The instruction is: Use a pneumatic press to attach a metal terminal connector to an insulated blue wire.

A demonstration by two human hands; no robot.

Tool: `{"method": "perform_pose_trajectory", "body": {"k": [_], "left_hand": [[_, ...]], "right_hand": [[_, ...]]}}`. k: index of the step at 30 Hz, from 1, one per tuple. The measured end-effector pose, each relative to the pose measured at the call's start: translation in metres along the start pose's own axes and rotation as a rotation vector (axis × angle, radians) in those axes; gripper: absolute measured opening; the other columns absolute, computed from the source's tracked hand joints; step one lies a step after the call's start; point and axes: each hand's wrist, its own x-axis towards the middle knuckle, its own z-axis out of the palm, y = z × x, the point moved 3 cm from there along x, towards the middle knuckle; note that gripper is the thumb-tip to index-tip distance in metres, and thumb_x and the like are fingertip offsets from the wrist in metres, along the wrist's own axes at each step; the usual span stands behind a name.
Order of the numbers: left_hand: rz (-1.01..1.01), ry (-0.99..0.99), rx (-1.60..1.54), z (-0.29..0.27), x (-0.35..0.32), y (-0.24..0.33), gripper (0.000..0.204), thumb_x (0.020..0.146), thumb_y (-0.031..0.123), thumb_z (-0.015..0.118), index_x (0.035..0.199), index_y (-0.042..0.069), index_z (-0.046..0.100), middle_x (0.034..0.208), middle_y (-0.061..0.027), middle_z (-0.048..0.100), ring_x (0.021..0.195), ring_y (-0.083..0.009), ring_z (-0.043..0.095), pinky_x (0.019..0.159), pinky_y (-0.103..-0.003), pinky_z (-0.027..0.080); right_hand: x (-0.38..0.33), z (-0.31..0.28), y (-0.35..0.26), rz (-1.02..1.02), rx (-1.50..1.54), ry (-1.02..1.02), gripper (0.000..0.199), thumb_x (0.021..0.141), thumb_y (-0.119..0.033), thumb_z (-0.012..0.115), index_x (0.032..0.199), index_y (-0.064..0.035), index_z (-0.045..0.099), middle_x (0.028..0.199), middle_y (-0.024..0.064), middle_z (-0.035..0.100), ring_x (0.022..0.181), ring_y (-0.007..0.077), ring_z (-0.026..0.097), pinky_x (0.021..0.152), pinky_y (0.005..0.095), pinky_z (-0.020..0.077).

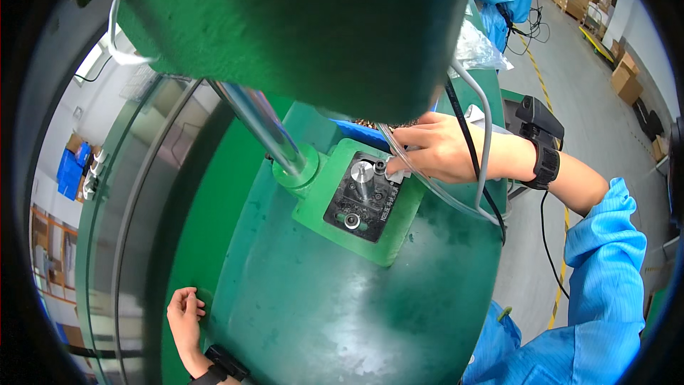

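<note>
Fixture plate (377,209), black, on green machine base (392,246) | done: apparently screwed down | right hand (443,148) at its far-right corner, grip curled narrow, hold hidden, cannot tell | left hand (187,315) loosely half-open, nothing visible held | remaining: not readable

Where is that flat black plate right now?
In the head view, the black plate lies near the middle, on the green base, right of the shiny metal column; the right hand is by its upper right edge.
</note>
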Motion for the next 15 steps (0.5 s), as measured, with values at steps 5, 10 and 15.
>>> {"method": "perform_pose_trajectory", "body": {"k": [5,10,15], "left_hand": [[0.003,-0.011,0.010,-0.001,0.003,-0.003,0.015,0.085,0.012,0.049,0.090,0.001,0.058,0.064,-0.0010,0.055,0.052,-0.0057,0.047,0.046,-0.019,0.035],[0.029,-0.031,0.003,0.001,0.004,-0.004,0.015,0.086,0.015,0.048,0.091,0.004,0.056,0.064,-0.0001,0.056,0.051,-0.0052,0.049,0.045,-0.018,0.036],[0.004,-0.005,-0.030,0.001,0.003,-0.001,0.014,0.085,0.013,0.048,0.089,0.003,0.057,0.063,-0.0007,0.055,0.051,-0.0055,0.048,0.045,-0.019,0.035]], "right_hand": [[-0.016,0.001,-0.006,-0.022,-0.138,0.048,0.031,0.073,-0.005,0.058,0.103,-0.0109,0.059,0.086,0.0077,0.053,0.072,0.0251,0.053,0.061,0.0343,0.0430],[-0.040,-0.018,0.012,0.279,-0.287,0.262,0.032,0.071,-0.006,0.060,0.103,-0.0111,0.058,0.087,0.0054,0.056,0.074,0.0218,0.053,0.064,0.0321,0.0385],[-0.050,-0.042,0.018,0.393,-0.224,0.324,0.021,0.070,-0.005,0.060,0.091,-0.0088,0.060,0.085,0.0053,0.058,0.073,0.0205,0.054,0.064,0.0303,0.0377]]}}
